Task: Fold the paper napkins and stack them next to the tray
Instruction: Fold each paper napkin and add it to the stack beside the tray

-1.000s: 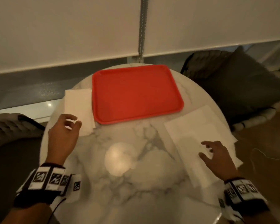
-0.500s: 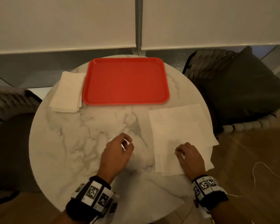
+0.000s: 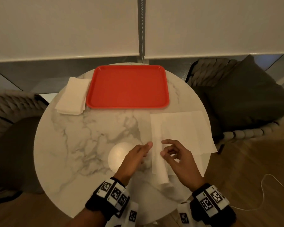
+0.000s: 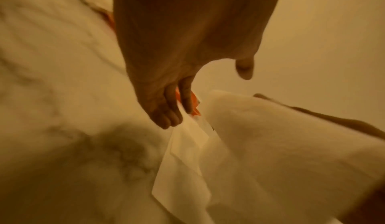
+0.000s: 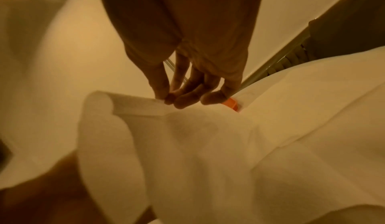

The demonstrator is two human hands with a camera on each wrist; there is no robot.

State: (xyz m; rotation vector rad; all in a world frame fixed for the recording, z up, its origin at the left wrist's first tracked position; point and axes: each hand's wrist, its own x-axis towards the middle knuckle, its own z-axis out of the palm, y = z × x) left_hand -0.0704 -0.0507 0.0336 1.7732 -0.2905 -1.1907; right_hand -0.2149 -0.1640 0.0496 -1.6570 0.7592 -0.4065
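Right hand [image 3: 179,159] pinches the top napkin's [image 3: 159,154] lifted edge, left hand [image 3: 134,158] relaxed beside; next, fold it flat.

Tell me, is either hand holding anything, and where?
The right hand pinches the top napkin at its lifted edge. The left hand holds nothing.

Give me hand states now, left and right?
Left hand: open, fingers straight beside the lifted napkin, holding nothing.
Right hand: pinching the lifted napkin's edge between thumb and fingertips.
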